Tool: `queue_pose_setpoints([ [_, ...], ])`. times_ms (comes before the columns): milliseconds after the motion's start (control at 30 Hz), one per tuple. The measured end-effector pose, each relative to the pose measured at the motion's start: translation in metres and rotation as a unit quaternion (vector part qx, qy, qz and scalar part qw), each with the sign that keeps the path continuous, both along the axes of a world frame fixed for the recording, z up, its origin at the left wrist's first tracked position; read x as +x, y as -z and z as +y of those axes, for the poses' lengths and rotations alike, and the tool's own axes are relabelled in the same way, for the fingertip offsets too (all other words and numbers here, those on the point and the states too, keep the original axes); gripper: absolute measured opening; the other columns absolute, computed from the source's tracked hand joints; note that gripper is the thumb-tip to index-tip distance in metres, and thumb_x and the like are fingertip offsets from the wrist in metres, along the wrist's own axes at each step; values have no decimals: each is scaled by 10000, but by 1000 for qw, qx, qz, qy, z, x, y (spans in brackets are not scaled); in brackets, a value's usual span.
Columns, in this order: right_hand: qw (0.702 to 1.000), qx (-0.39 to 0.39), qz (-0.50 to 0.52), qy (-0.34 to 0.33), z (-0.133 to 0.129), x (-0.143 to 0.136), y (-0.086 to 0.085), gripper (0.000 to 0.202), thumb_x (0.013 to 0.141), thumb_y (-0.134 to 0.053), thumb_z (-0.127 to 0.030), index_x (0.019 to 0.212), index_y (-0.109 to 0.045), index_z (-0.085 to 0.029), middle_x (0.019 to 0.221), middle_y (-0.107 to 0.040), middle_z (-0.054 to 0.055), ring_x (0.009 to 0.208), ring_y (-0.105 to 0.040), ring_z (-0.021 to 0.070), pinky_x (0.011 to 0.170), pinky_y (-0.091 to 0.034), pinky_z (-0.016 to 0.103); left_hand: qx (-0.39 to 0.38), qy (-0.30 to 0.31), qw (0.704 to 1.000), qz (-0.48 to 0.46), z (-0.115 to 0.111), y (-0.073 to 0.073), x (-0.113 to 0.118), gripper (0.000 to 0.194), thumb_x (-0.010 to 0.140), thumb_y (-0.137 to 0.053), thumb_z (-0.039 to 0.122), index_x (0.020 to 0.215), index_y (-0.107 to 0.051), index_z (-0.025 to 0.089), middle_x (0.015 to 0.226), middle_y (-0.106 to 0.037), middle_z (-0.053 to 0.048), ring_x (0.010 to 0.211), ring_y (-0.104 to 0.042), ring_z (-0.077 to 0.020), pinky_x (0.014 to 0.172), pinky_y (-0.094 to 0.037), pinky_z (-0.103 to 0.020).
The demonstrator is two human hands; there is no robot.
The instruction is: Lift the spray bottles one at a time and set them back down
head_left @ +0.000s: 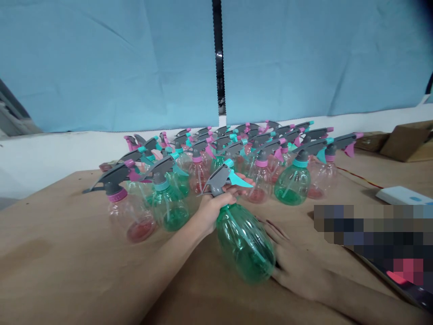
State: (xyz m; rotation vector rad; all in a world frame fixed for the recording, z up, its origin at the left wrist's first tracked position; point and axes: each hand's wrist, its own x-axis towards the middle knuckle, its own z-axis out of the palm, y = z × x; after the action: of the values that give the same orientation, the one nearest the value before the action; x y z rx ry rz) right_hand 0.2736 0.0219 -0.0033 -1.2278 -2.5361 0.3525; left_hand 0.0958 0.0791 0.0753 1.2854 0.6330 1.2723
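A green spray bottle (245, 243) with a grey head and a turquoise trigger is tilted in front of me, its base toward the lower right. My left hand (219, 203) is closed around its neck, just under the spray head, with fingers reaching behind. My right hand (291, 257) cups the bottle's lower right side; the bottle hides part of its fingers. Just beyond stand several more spray bottles, among them a clear one with a pink collar (130, 219), a green one (169, 205) and another green one (292, 185). Coloured patches show at their bottoms.
The bottles stand in a cluster on a wooden table (50, 253). At the right lie cardboard boxes (407, 140), a white box (404, 197) and a thin cable (360, 177). A pixelated dark object lies at the right edge. Blue sheeting (118, 63) hangs behind.
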Motion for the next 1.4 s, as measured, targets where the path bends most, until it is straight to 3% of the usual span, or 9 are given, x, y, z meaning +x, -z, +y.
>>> queue_pose_setpoints([
  [167,1000,1,6,-3,1,-1,1,558,817,-508,-280,1345,-403,-132,1417,-356,139,1330,-242,268,1090,-212,462,-24,13,1000,-5,6,7,-1,414,582,-575,141,990,-638,170,883,-677,-67,950,-608,-264,811,-467,-399],
  [333,1000,14,12,-13,1,1,3,552,825,-494,-270,1354,-387,-150,1423,-348,131,1332,-233,265,1091,-202,466,-13,25,1000,-9,3,2,1,426,576,-574,125,995,-633,175,903,-671,-70,921,-612,-256,765,-467,-370],
  [667,1000,5,26,-12,0,1,1,557,822,-501,-269,1357,-378,-176,1404,-382,120,1321,-265,268,1077,-235,472,-4,-44,999,32,-13,-9,3,158,551,-562,132,694,-611,176,697,-657,-24,760,-624,-214,745,-467,-356],
  [800,999,20,16,-25,-1,0,0,535,835,-486,-268,1353,-385,-188,1410,-375,115,1329,-245,265,1081,-226,469,16,12,998,55,-7,-7,3,41,551,-601,172,582,-582,192,717,-666,-35,830,-626,-249,807,-470,-409],
  [900,999,29,15,-15,-1,0,0,504,849,-475,-275,1339,-403,-179,1405,-379,117,1322,-261,256,1085,-227,458,32,37,992,114,-4,-10,-4,115,568,-663,206,675,-624,198,718,-662,-33,802,-631,-243,785,-482,-402],
  [1000,999,24,22,13,-3,-1,0,471,881,-446,-343,1320,-423,-172,1395,-392,114,1312,-284,247,1080,-251,451,61,-10,982,179,1,-18,-15,335,562,-744,223,880,-638,214,811,-657,-24,759,-627,-204,737,-491,-349],
  [1067,999,18,27,23,-4,-1,-1,465,889,-435,-386,1309,-436,-187,1395,-397,100,1313,-285,249,1075,-262,458,89,-56,979,176,7,-23,-24,394,541,-774,218,904,-621,228,844,-640,-2,724,-612,-164,681,-482,-285],
  [1233,999,17,26,25,-4,-1,-3,449,893,-433,-385,1301,-450,-199,1406,-388,83,1320,-277,244,1079,-257,464,140,-155,967,143,24,-22,-39,270,570,-766,243,760,-578,202,692,-561,50,619,-538,-96,579,-424,-202],
  [1400,999,16,25,25,-4,-2,-4,456,893,-434,-395,1305,-449,-201,1405,-391,85,1322,-273,252,1076,-261,474,153,-283,942,95,30,-19,-40,264,592,-750,271,753,-551,202,768,-589,26,675,-564,-116,576,-443,-212],
])
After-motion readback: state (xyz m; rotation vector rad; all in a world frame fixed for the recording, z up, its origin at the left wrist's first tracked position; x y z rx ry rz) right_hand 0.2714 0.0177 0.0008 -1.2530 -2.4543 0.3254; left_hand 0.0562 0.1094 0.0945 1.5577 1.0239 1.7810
